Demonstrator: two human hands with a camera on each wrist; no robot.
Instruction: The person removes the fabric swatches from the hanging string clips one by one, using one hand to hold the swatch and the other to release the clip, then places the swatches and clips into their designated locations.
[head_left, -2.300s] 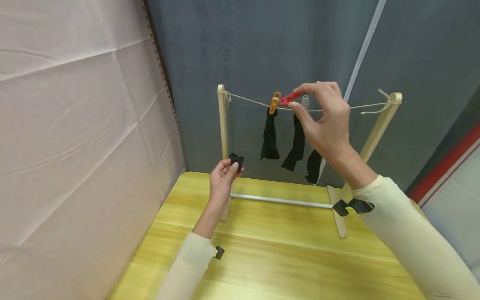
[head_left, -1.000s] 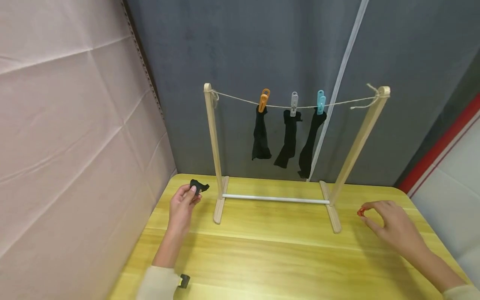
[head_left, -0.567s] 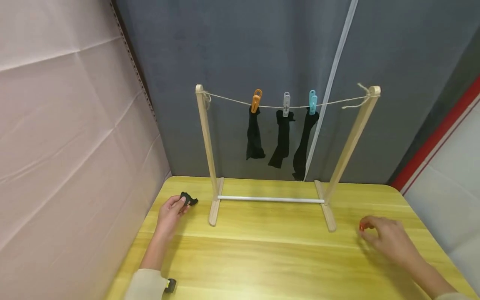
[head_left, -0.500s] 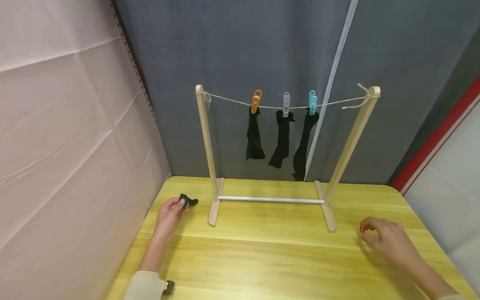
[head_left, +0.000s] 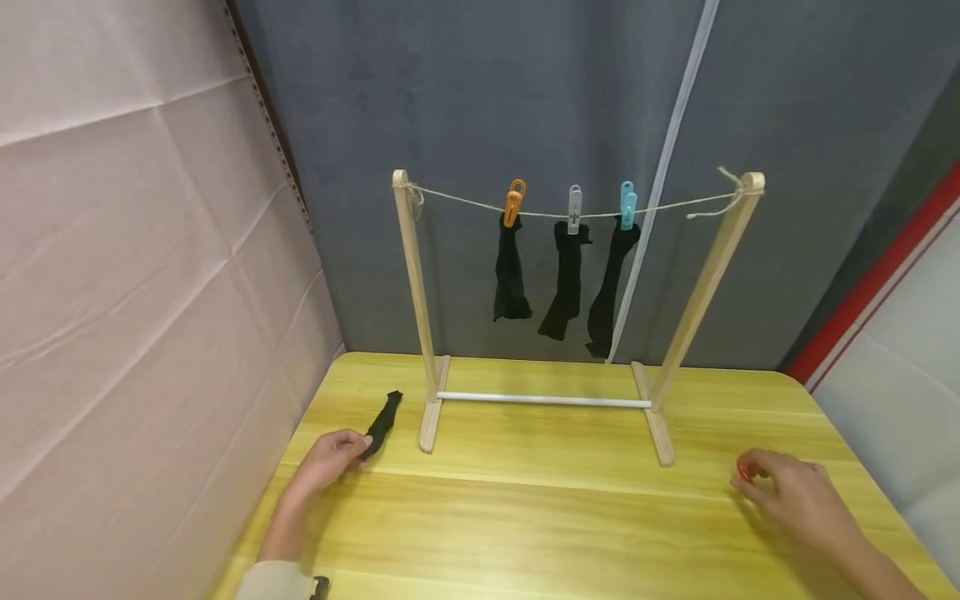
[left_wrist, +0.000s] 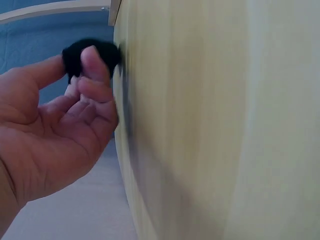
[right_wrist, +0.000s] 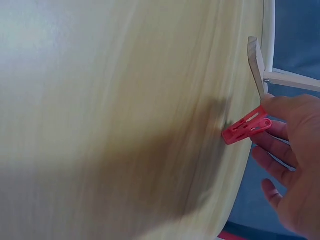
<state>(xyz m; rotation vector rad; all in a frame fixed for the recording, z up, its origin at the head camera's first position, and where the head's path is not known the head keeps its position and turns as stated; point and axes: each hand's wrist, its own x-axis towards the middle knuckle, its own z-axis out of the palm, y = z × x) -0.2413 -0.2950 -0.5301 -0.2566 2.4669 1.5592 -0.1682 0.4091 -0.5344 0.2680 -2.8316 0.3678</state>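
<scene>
At the table's left side, a small black sock (head_left: 385, 421) stretches away from my left hand (head_left: 328, 460), whose thumb and fingers pinch its near end. The left wrist view shows the bunched black cloth (left_wrist: 95, 54) between thumb and fingers, close to the tabletop. Over on the right, my right hand (head_left: 802, 498) pinches a red clothespin (right_wrist: 245, 128) by its handle end, with the tip at or just above the table. Three black socks hang from a string line (head_left: 465, 199): one under an orange clothespin (head_left: 513, 204), one under a clear-grey clothespin (head_left: 574, 210), one under a light blue clothespin (head_left: 627, 206).
The line is tied between two wooden posts (head_left: 415, 275), joined low down by a white rod (head_left: 540, 400). This rack stands at the back of the wood-grain table (head_left: 525, 517). A grey curtain (head_left: 480, 100) is behind it, a pale cloth wall (head_left: 150, 317) at left.
Both hands have come down from the line to opposite sides of the table, the red clothespin leaving the line area. The bunched sock in my left hand is now extended along the table.
</scene>
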